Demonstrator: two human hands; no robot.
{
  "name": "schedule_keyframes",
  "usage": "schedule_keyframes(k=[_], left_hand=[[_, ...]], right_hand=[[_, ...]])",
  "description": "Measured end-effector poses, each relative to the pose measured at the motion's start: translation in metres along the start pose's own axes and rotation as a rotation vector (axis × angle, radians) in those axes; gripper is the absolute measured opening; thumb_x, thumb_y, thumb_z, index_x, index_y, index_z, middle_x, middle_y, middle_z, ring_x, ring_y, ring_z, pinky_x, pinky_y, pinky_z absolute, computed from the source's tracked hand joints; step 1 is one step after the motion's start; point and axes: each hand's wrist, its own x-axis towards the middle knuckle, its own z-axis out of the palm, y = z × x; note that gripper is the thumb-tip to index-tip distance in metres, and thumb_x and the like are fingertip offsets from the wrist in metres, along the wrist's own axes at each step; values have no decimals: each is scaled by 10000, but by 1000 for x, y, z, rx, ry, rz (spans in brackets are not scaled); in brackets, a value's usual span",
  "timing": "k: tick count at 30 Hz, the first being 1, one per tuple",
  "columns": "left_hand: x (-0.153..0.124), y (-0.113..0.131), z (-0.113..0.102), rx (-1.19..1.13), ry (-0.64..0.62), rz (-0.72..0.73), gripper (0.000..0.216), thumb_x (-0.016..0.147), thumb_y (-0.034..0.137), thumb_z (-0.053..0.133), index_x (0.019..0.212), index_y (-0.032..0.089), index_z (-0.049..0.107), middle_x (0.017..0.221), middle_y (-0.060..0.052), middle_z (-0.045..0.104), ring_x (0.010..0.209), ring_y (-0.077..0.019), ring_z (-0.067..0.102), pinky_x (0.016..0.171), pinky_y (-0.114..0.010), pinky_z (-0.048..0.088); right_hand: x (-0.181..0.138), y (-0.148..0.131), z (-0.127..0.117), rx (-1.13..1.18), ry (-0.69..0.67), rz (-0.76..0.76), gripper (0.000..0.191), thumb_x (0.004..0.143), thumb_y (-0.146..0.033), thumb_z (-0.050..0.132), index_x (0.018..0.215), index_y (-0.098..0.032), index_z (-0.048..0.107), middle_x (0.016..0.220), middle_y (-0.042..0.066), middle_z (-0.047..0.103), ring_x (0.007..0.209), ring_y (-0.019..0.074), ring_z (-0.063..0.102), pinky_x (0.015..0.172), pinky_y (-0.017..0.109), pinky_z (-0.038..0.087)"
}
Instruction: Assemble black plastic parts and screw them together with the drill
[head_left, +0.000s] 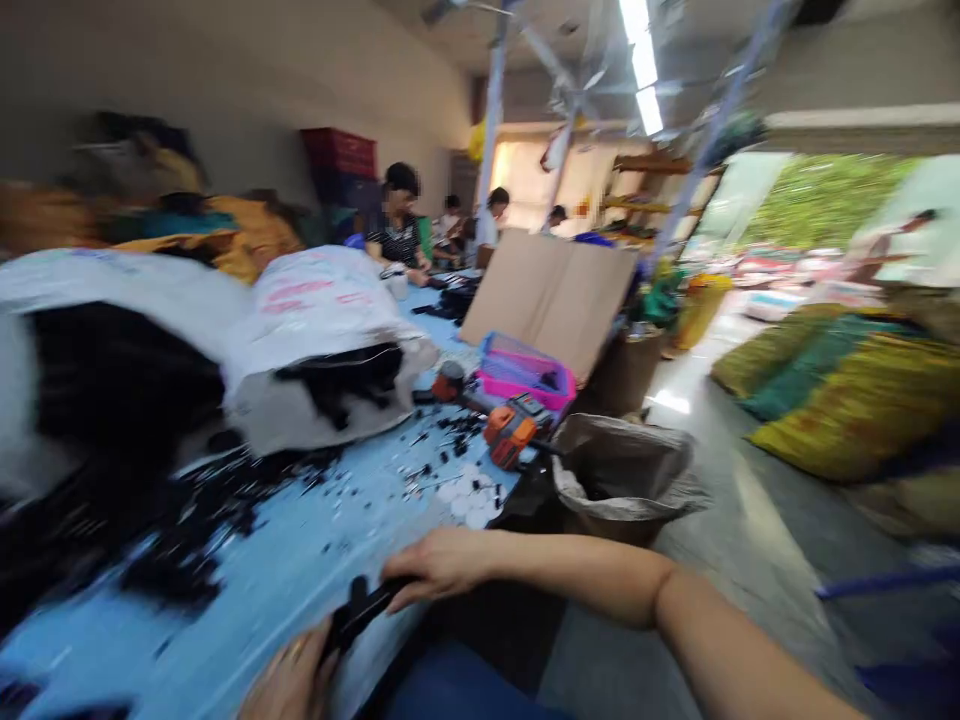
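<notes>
Close to the table's near edge, a long black part, seemingly plastic, (360, 612) lies between my two hands. My left hand (289, 675) is closed around its lower end and is partly cut off by the frame's bottom. My right hand (442, 562) grips the upper end, thumb and fingers bent round it. Motion blur hides the part's exact kind. Beyond my right hand, an orange and black power tool (510, 432) rests on the table's right edge. Small black pieces (184, 555) are heaped to the left and scattered over the blue tabletop (277, 590).
White sacks (322, 290) holding black items stand at the left. A pink basket (525, 375) sits before a cardboard sheet (551, 290). An open sack (630, 450) stands beside the table, right. Co-workers (401, 220) sit farther along. Yellow-green sacks (862, 390) lie on the floor.
</notes>
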Motion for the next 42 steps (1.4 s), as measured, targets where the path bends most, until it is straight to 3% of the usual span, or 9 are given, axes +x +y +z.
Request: schedule_keyframes(k=[2,5,8,13,16,21,27,35,42], left_hand=[[-7,8,-12,55,-114,-40,352,847,323,368,1104,196,573,1014,-81,645,939,-239,586,824,-380,469],[-6,21,-25,112,-218,-93,345,895,286,333,1174,192,512,1084,-90,593,1013,-226,533,899,-383,412],[-4,29,-31,114,-262,-151,352,912,269,316,1234,216,448,1153,-81,547,1070,-219,489,939,-388,371],[-4,39,-37,98,-316,-200,353,922,294,296,1248,239,420,1186,-73,506,1118,-221,446,956,-394,339],[0,45,-40,92,-301,-216,361,891,431,363,1172,232,469,1101,-74,531,1043,-237,479,901,-398,369],[1,53,-44,101,-241,-197,691,622,704,570,1102,217,475,998,-68,558,933,-279,507,812,-412,391],[-7,52,-44,54,-187,-196,699,588,704,605,1051,203,453,937,-58,564,860,-260,537,721,-358,417],[-10,46,-45,-1,-144,-139,722,589,674,635,1098,206,425,993,-68,566,895,-257,547,736,-353,428],[-13,44,-40,11,-129,-118,461,716,550,613,997,214,472,902,-30,591,832,-213,566,683,-310,422]], right_hand=[[-3,1,9,-112,-90,-20,397,883,-539,354,985,-204,540,806,33,615,701,140,572,578,209,358],[8,3,24,-234,-159,-107,424,883,-548,340,982,-188,541,857,61,614,749,169,582,620,241,363],[18,1,37,-291,-178,-150,410,892,-536,329,977,-191,533,882,61,612,770,184,590,612,253,355],[20,0,44,-341,-184,-92,343,883,-508,387,939,-202,532,860,38,619,730,188,606,538,251,309],[19,-2,43,-355,-169,-35,347,887,-511,372,932,-210,538,838,30,624,708,186,611,519,251,289],[16,-13,38,-365,-142,4,323,897,-481,371,917,-213,548,832,28,613,728,183,605,541,250,306],[12,-26,32,-413,-110,6,281,898,-448,384,925,-221,547,847,32,597,738,194,589,573,261,332],[15,-35,20,-441,-120,-23,249,895,-427,397,928,-221,534,824,30,589,703,196,582,559,274,330],[18,-36,14,-472,-113,-37,208,897,-377,414,931,-208,529,832,36,586,721,192,573,584,278,335]])
